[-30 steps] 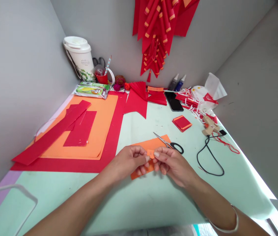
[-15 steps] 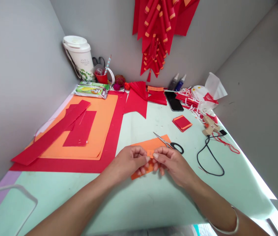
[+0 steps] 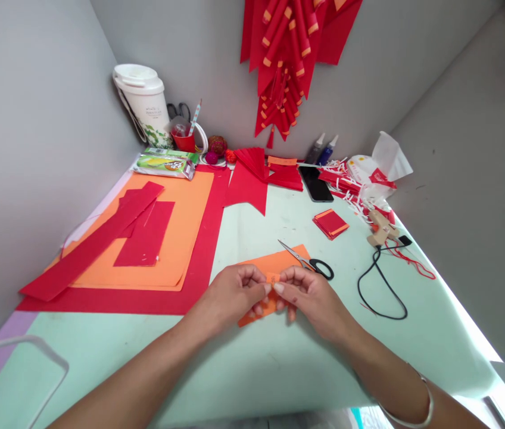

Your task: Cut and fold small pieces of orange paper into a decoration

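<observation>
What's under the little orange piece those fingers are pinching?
Below the small orange piece is a larger orange sheet, scissors across its far corner. The left hand and right hand hide part of it.

A black phone [image 3: 316, 184] lies on the tabletop [image 3: 288, 369]. Just behind it stand two nozzle-tipped bottles, one dark [image 3: 314, 150] and one blue [image 3: 327, 152]. Above and to the phone's left, a red paper firecracker decoration [image 3: 281, 65] hangs against the gray wall [image 3: 199, 53]. Well to its left are a lidded white tumbler [image 3: 147, 110] with green leaf print, a green snack packet [image 3: 165, 164], a red cup [image 3: 184, 142] holding a pencil [image 3: 196, 117], and small yarn balls [image 3: 217, 146]. Right of the phone sit red-and-white paper strips [image 3: 346, 189] and an open tissue pack [image 3: 364, 170]; nearer the viewer on that side, a black cable [image 3: 389, 286] loops beside red string [image 3: 413, 266].
</observation>
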Available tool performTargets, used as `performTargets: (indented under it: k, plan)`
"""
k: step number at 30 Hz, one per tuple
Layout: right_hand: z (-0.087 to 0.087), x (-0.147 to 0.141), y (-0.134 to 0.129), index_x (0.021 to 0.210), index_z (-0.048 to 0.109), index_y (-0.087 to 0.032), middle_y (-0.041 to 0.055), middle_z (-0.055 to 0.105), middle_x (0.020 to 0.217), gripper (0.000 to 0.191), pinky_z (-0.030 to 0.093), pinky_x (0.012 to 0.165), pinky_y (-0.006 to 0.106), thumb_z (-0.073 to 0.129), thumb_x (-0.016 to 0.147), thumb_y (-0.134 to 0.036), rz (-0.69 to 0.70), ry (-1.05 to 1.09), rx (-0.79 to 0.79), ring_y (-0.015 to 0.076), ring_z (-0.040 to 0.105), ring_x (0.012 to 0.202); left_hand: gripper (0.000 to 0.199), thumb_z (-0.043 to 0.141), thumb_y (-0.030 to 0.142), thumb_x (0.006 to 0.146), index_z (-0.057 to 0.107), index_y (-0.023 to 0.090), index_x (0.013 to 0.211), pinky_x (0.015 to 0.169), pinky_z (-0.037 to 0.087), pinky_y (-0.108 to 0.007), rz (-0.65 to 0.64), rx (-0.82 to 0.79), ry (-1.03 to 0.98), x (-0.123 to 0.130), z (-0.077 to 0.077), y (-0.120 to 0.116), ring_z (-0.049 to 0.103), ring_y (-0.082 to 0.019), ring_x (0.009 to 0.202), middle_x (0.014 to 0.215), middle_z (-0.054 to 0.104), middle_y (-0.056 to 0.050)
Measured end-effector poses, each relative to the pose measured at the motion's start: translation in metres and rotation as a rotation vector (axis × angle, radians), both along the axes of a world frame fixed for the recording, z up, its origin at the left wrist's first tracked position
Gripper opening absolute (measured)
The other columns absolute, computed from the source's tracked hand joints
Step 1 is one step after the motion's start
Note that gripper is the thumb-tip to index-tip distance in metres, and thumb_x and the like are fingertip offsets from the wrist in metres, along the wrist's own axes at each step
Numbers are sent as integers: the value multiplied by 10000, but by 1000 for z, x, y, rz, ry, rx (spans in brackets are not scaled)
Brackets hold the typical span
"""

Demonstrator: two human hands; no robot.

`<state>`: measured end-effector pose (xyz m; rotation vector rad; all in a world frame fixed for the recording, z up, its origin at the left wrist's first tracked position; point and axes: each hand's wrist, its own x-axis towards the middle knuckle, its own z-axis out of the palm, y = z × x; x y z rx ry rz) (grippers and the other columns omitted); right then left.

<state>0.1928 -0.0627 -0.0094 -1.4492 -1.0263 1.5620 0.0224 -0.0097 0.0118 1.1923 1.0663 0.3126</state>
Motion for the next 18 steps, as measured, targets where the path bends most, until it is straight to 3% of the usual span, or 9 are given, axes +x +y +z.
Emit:
performTargets:
  k: [18]
  plan:
    - [2, 0, 0, 803, 574, -180, -4, 641, 586, 212, 425, 472, 235, 605, 803, -389, 13, -35, -18, 103, 522, 439, 199, 621, 372, 696, 528, 200, 733, 503, 437, -235, -9, -2, -7, -1, -1, -1, 581, -137, 534, 571, 598, 37]
